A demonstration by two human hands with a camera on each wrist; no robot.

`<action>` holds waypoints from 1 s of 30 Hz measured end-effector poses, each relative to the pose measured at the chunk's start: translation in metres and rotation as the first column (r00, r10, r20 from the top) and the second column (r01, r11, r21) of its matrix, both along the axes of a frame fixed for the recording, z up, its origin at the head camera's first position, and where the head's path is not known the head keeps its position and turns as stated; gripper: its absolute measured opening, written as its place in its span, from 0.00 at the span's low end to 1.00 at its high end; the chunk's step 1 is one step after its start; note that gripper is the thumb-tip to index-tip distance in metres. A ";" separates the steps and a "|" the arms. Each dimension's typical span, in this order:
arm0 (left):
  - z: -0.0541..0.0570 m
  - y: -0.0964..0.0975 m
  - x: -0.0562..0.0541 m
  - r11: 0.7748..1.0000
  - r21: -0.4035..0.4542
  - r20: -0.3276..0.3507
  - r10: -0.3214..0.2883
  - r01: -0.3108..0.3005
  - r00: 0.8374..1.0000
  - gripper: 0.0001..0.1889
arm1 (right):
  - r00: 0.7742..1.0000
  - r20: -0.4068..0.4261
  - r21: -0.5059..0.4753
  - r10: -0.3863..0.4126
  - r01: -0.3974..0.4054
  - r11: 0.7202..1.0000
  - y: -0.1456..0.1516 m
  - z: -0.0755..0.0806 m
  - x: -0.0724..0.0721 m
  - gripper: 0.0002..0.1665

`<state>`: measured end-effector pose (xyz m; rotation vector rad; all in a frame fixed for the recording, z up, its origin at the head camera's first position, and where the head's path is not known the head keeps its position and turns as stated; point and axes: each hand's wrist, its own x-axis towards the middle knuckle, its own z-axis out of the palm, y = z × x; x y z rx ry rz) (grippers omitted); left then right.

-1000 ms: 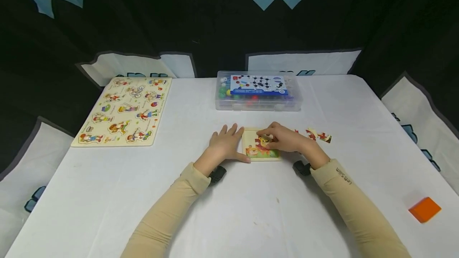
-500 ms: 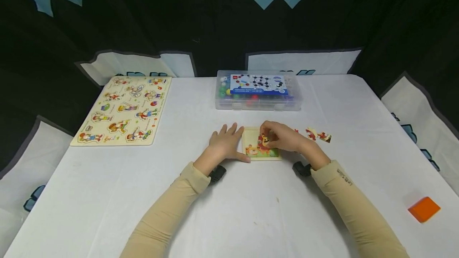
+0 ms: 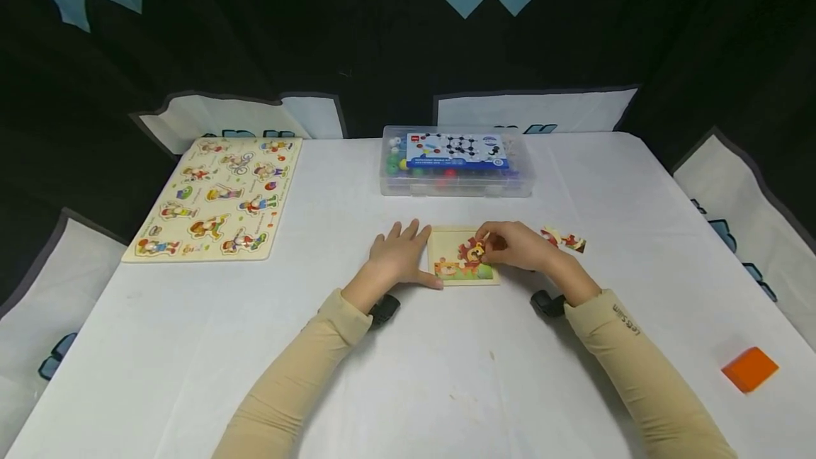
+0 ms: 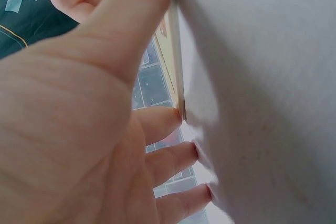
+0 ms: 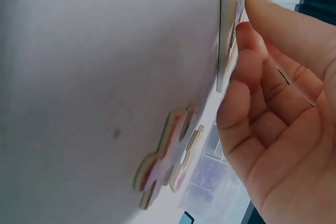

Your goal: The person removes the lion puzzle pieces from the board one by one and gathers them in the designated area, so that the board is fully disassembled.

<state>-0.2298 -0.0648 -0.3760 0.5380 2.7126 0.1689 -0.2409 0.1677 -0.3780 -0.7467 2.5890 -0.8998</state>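
Observation:
A small wooden jigsaw tray (image 3: 445,238) lies in front of me, its lower part filled with a tiger and green grass. Over its right half sits a lion puzzle piece (image 3: 470,252), slightly turned. The thumb and index finger of my right hand (image 3: 521,248) pinch that piece at its right side; the other fingers are curled, as the right wrist view shows. My left hand (image 3: 400,258) is spread flat at the tray's left edge, its thumb and index finger touching the rim. Loose puzzle pieces (image 3: 564,239) lie on the white table beyond my right hand.
A larger wooden board of figures (image 3: 217,197) lies at the back left. Behind the tray stands a clear plastic case (image 3: 456,161) with coloured balls. An orange block (image 3: 749,370) sits near the right edge of the white table (image 3: 408,388).
My right hand has shifted a little to the right, and the lion piece has moved and turned with it. My left hand stays at the tray's edge.

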 end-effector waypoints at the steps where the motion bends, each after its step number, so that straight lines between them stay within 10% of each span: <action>1: 0.000 0.000 0.000 1.000 0.004 0.002 0.001 -0.001 1.000 0.57 | 1.000 0.008 -0.001 0.002 -0.002 1.000 0.000 0.000 0.000 0.16; 30: -0.003 -0.001 -0.002 1.000 0.000 0.004 -0.005 0.005 1.000 0.58 | 0.994 0.015 0.041 -0.111 0.110 0.993 0.027 0.006 0.010 0.07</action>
